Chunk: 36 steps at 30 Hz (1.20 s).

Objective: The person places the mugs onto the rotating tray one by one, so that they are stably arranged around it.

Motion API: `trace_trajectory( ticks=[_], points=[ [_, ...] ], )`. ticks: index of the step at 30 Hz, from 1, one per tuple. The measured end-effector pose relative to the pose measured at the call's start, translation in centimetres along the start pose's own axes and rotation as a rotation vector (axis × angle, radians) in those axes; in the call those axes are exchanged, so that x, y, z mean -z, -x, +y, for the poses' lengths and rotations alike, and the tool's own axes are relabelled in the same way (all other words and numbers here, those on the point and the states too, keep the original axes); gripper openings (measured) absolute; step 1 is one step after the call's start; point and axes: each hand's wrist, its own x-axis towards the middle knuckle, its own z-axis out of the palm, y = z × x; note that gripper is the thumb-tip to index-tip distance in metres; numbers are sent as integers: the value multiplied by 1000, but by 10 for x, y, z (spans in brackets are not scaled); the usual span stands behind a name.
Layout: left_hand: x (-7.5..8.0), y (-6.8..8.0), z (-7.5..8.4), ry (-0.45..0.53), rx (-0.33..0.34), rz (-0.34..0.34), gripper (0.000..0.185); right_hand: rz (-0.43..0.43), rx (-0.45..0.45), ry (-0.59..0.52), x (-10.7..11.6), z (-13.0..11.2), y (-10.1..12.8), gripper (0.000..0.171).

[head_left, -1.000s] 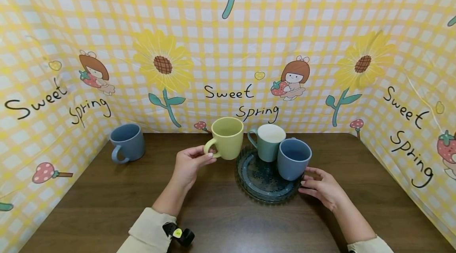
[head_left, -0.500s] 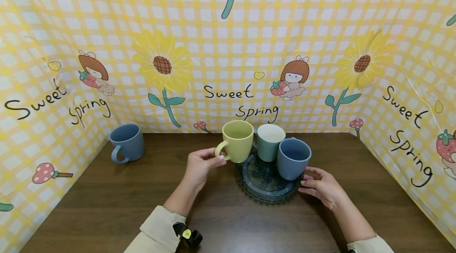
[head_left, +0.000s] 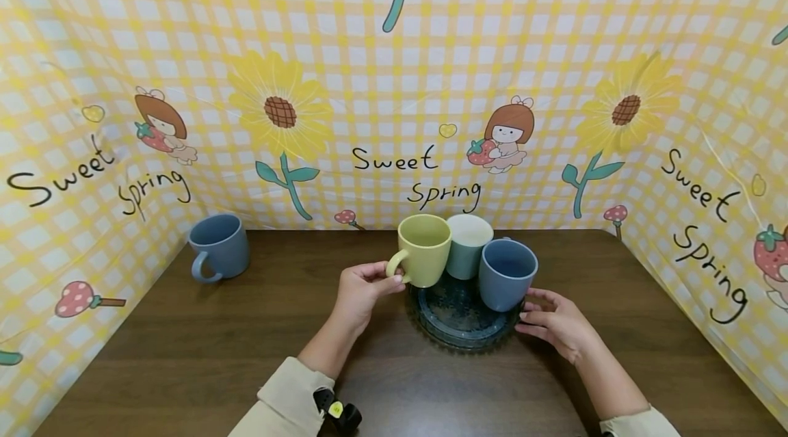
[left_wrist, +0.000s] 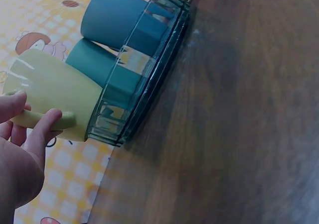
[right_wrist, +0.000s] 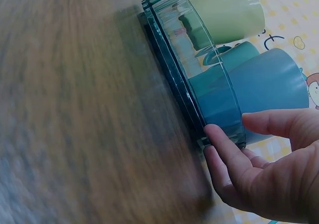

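Now the left hand (head_left: 363,286), pinching the yellow-green ceramic mug (head_left: 425,249) by its handle, has carried it rightward over the round dark-teal glass tray (head_left: 458,334). Relaxed right hand (head_left: 557,324) steadies the tray's rim.

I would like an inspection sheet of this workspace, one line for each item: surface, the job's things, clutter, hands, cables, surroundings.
Surface: dark wooden table, bare wood around the tray.
Job's things: yellow mug held by its handle at the left edge of the round dark tray; green mug and blue mug stand on the tray.
Clutter: second blue mug alone at far left.
Hands: left hand pinches the yellow mug's handle; right hand touches the tray's right rim.
Cables: nothing seen.
Surroundings: yellow checked backdrop with sunflowers and "Sweet Spring" on three sides.
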Motion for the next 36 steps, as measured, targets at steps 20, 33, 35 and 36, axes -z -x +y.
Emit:
trace_trajectory(
  ticks=[20,33,35,36],
  points=[
    [-10,9,-9,-80,34,-10,29,4,1,2,1,-1,2,70],
    [-8,13,-24,-174,26,-9,23,12,4,-8,-2,2,2,69],
    [-9,13,-24,-183,28,-9,20,21,-3,-6,-3,2,2,70],
    [-10,13,-24,-193,31,-11,19,28,-8,-8,-4,1,2,71]
  ],
)
